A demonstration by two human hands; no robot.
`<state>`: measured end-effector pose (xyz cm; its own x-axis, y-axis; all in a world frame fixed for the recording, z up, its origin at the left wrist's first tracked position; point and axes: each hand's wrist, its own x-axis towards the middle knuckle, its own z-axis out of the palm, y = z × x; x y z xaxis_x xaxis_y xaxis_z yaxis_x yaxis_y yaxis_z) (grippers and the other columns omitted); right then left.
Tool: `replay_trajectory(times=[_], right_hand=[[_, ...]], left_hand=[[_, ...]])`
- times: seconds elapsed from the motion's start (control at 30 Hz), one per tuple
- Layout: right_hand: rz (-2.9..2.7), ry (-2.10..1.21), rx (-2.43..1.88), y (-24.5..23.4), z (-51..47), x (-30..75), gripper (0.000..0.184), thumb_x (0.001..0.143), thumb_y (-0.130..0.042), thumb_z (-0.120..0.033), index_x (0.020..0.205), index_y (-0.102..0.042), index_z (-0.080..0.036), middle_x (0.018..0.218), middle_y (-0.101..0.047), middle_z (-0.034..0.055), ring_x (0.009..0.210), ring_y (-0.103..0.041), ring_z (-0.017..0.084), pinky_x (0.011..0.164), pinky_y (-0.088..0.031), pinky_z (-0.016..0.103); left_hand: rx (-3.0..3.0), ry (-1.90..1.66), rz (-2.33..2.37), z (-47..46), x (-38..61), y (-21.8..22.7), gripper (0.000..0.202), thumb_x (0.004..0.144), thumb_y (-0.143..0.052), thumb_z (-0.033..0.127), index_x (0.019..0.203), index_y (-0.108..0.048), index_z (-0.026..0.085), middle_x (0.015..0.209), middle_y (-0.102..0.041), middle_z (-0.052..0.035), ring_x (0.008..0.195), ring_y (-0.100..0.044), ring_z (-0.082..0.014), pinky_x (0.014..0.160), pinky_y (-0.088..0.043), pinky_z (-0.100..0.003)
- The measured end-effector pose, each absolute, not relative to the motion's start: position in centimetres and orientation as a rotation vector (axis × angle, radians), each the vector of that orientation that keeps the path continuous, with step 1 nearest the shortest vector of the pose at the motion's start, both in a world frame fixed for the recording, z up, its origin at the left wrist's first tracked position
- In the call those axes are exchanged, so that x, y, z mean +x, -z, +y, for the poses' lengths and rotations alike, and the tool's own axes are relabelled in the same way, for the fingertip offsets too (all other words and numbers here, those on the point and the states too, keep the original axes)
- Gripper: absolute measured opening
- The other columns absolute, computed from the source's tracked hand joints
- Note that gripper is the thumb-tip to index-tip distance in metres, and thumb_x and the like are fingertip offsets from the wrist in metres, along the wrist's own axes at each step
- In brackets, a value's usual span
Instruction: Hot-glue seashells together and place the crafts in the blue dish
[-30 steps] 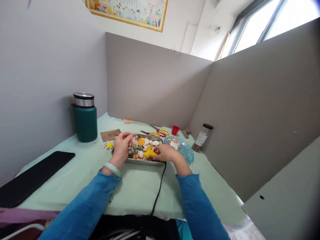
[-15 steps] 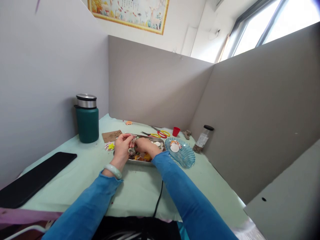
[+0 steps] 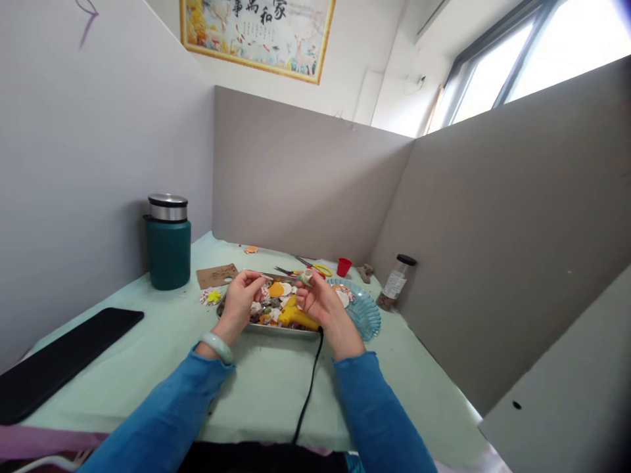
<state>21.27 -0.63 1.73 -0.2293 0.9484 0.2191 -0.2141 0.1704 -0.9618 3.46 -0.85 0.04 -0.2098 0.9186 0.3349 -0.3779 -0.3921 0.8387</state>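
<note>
My left hand (image 3: 242, 299) is closed in a pinch above the left side of a shallow metal tray (image 3: 280, 330). A thin pale piece (image 3: 267, 276) shows at its fingertips, too small to name. Over the tray's right side, my right hand (image 3: 323, 303) grips a small whitish-green shell (image 3: 305, 276) between thumb and fingers, raised off the pile. Inside the tray lie assorted shells, stones and white and orange round pieces. Among them rests a yellow glue gun (image 3: 296, 316), its black cord (image 3: 312, 384) running to the table's front edge.
Right of the tray is a blue glass dish (image 3: 369, 314) holding round pieces. Behind are scissors (image 3: 323, 269), a red cup (image 3: 344, 266) and a lidded jar (image 3: 396, 284). A brown card (image 3: 215, 275), a green flask (image 3: 168, 253) and a black mat (image 3: 73, 358) are at left.
My right hand has come up out of the tray, turned palm inward, with a small shell in its fingers. The glue gun now shows. My left hand keeps its pinch.
</note>
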Motion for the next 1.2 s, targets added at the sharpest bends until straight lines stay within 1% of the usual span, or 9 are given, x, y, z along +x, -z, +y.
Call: replay_trajectory(times=[0.07, 0.17, 0.27, 0.37, 0.5, 0.7, 0.83, 1.03, 1.2], right_hand=[[-1.226, -1.386, -0.749, -1.7, -0.6, 21.4, 0.037, 0.081, -0.051, -0.058, 0.076, -0.052, -0.022, 0.068, -0.057, 0.0008, 0.052, -0.050, 0.011, 0.053, -0.049, 0.024], [-1.121, -1.449, -0.708, -1.7, -0.9, 21.4, 0.032, 0.080, -0.056, -0.053, 0.075, -0.053, -0.022, 0.070, -0.061, 0.0023, 0.053, -0.052, 0.012, 0.054, -0.050, 0.025], [-1.078, -1.479, -0.676, -1.6, -1.4, 21.2, 0.026, 0.078, -0.061, -0.045, 0.087, -0.058, -0.021, 0.079, -0.065, 0.0031, 0.059, -0.057, 0.013, 0.057, -0.051, 0.025], [-1.082, -1.478, -0.650, -1.5, -1.9, 21.0, 0.033, 0.075, -0.065, -0.040, 0.103, -0.059, -0.024, 0.092, -0.066, 0.0027, 0.067, -0.060, 0.013, 0.059, -0.051, 0.024], [-1.113, -1.420, -0.640, -1.3, -2.2, 20.6, 0.040, 0.070, -0.071, -0.034, 0.108, -0.059, -0.025, 0.096, -0.064, 0.0010, 0.072, -0.061, 0.012, 0.061, -0.049, 0.023], [-1.216, -1.272, -0.662, -1.2, -2.4, 20.0, 0.044, 0.065, -0.073, -0.029, 0.107, -0.061, -0.023, 0.098, -0.063, 0.0024, 0.080, -0.062, 0.015, 0.068, -0.050, 0.026], [-1.308, -1.129, -0.689, -0.8, -2.2, 19.7, 0.040, 0.067, -0.070, -0.028, 0.105, -0.060, -0.023, 0.099, -0.064, 0.0026, 0.091, -0.061, 0.017, 0.077, -0.050, 0.029], [-1.485, -0.827, -0.761, -0.5, -2.3, 19.2, 0.035, 0.068, -0.070, -0.023, 0.102, -0.060, -0.022, 0.096, -0.063, 0.0015, 0.083, -0.058, 0.016, 0.081, -0.047, 0.031], [-1.604, -0.563, -0.774, -0.7, -2.8, 19.0, 0.035, 0.069, -0.070, -0.019, 0.103, -0.063, -0.023, 0.101, -0.061, 0.0018, 0.096, -0.054, 0.018, 0.089, -0.041, 0.032]], left_hand=[[1.102, -1.735, 0.762, -1.0, 3.8, -0.1, 0.021, 0.062, -0.073, 0.023, 0.072, -0.055, 0.018, 0.045, -0.048, 0.0087, 0.037, -0.040, -0.0061, 0.041, -0.031, -0.019], [1.142, -1.701, 0.761, -1.4, 4.4, -0.1, 0.021, 0.062, -0.073, 0.025, 0.070, -0.055, 0.018, 0.045, -0.047, 0.0088, 0.036, -0.040, -0.0060, 0.040, -0.031, -0.020], [1.184, -1.674, 0.764, -1.8, 5.0, -0.1, 0.021, 0.062, -0.073, 0.025, 0.070, -0.055, 0.018, 0.045, -0.048, 0.0085, 0.036, -0.040, -0.0060, 0.039, -0.029, -0.019], [1.208, -1.671, 0.769, -2.2, 5.3, -0.2, 0.020, 0.063, -0.073, 0.025, 0.069, -0.055, 0.018, 0.046, -0.049, 0.0082, 0.036, -0.040, -0.0060, 0.039, -0.029, -0.019], [1.215, -1.701, 0.787, -2.3, 5.4, -0.3, 0.020, 0.064, -0.071, 0.024, 0.070, -0.053, 0.019, 0.047, -0.048, 0.0087, 0.036, -0.041, -0.0063, 0.039, -0.030, -0.019], [1.242, -1.735, 0.831, -2.1, 5.3, -0.1, 0.018, 0.065, -0.071, 0.025, 0.072, -0.055, 0.019, 0.046, -0.048, 0.0083, 0.036, -0.042, -0.0071, 0.039, -0.032, -0.019], [1.267, -1.767, 0.864, -2.0, 5.4, 0.1, 0.017, 0.066, -0.070, 0.025, 0.073, -0.057, 0.019, 0.048, -0.050, 0.0074, 0.038, -0.043, -0.0074, 0.038, -0.032, -0.019], [1.295, -1.779, 0.897, -1.8, 5.3, 0.4, 0.016, 0.066, -0.071, 0.025, 0.074, -0.058, 0.019, 0.051, -0.053, 0.0056, 0.038, -0.043, -0.0075, 0.038, -0.032, -0.019], [1.308, -1.783, 0.904, -1.6, 5.2, 0.5, 0.017, 0.066, -0.071, 0.026, 0.072, -0.057, 0.019, 0.052, -0.054, 0.0055, 0.037, -0.042, -0.0070, 0.038, -0.031, -0.019]])
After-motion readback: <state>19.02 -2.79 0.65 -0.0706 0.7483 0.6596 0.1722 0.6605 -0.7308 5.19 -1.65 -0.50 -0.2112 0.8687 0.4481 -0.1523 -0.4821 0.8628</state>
